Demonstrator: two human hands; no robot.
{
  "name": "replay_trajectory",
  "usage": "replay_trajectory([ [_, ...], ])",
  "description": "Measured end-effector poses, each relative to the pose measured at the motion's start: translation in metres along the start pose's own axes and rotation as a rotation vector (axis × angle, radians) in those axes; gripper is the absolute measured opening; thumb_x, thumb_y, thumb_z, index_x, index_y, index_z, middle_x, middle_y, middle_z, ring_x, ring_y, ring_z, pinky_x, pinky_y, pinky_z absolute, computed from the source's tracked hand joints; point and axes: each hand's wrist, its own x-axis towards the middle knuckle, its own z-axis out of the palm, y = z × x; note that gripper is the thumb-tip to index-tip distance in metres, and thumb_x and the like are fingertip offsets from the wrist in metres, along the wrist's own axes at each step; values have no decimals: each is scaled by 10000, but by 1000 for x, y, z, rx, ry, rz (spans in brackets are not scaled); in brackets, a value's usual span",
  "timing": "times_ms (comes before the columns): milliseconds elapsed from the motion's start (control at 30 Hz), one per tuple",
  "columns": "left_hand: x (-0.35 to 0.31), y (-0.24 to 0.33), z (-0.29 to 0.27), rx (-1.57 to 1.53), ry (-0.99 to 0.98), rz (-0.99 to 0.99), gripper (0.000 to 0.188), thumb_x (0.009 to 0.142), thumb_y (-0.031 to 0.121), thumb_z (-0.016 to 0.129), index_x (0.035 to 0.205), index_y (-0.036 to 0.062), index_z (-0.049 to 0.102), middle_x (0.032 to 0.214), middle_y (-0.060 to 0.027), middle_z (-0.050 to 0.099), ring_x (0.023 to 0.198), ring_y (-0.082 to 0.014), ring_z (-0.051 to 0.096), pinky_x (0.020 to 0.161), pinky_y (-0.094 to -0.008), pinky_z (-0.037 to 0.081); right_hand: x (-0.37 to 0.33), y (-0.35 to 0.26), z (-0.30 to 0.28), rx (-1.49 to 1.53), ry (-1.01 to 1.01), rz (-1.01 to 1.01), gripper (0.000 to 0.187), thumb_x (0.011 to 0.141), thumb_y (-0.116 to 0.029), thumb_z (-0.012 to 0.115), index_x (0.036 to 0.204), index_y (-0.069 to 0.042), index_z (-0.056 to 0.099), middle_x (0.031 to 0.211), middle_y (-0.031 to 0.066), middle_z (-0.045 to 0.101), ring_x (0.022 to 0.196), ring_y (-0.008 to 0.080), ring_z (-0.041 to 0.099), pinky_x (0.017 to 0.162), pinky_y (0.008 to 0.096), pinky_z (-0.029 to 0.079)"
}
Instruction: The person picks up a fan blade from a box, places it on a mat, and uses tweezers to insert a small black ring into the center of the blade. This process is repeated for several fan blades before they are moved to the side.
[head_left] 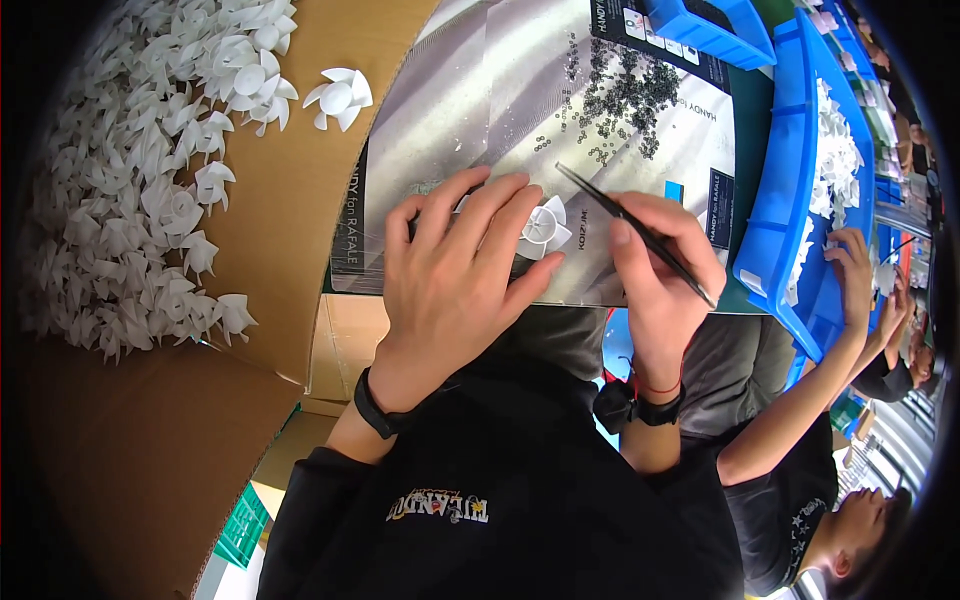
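My left hand (455, 255) lies across the near part of a printed grey sheet (450, 120), its fingers bent over small white parts. Between its index finger and thumb is a white bladed fan wheel (541, 226), with its round spoked hub facing up; the fingers hide its left side. Another bit of white shows under the other fingers, mostly covered. To the right, my right hand (660, 265) holds dark tweezers (640, 222) in a pinch. Their tips point far left, above the fan wheel and apart from it. Whether the tips hold anything is too small to tell.
Many small black rings (630, 90) lie scattered at the far side of the sheet. Left stands a cardboard box (280, 190) with heaped white fan wheels (150, 200). Right are a blue bin (780, 200) with white parts and a co-worker's arm (800, 400); a blue tray (710, 35) stands behind.
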Motion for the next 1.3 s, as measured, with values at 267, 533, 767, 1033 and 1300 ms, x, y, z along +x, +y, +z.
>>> replay_trajectory([
  [267,0,-1,1,-2,18,-2,440,786,322,799,1156,114,683,1199,12,668,1159,-211,594,926,-404,399,-19,-1,-21,-27,-239,-108,182,869,76,710,1043,72,657,1091,200,699,953,214,688,827,280,552],
  [533,0,-1,2,9,24,8,445,770,304,807,1151,110,685,1198,13,669,1155,-211,599,926,-402,400,-21,0,-19,-40,-251,-103,186,854,93,713,1031,75,660,1094,209,699,955,211,693,826,287,562],
  [767,1,-1,2,8,22,6,426,768,297,809,1131,109,691,1197,16,670,1150,-214,601,925,-399,400,-18,-8,-18,-75,-262,-90,192,831,106,720,1015,77,673,1076,203,710,918,195,700,801,274,564],
  [1033,1,0,2,6,32,6,418,760,279,816,1122,110,694,1195,18,671,1143,-212,603,921,-397,401,-15,-20,-17,-199,-291,-117,225,791,119,726,1008,70,696,1032,182,727,874,184,708,760,256,558],
  [1300,1,-2,-1,-2,30,2,424,753,276,822,1122,110,696,1182,27,676,1133,-207,606,915,-392,401,-18,-23,-14,-179,-191,-83,213,774,84,755,980,47,717,984,158,742,828,191,718,718,259,551],
])
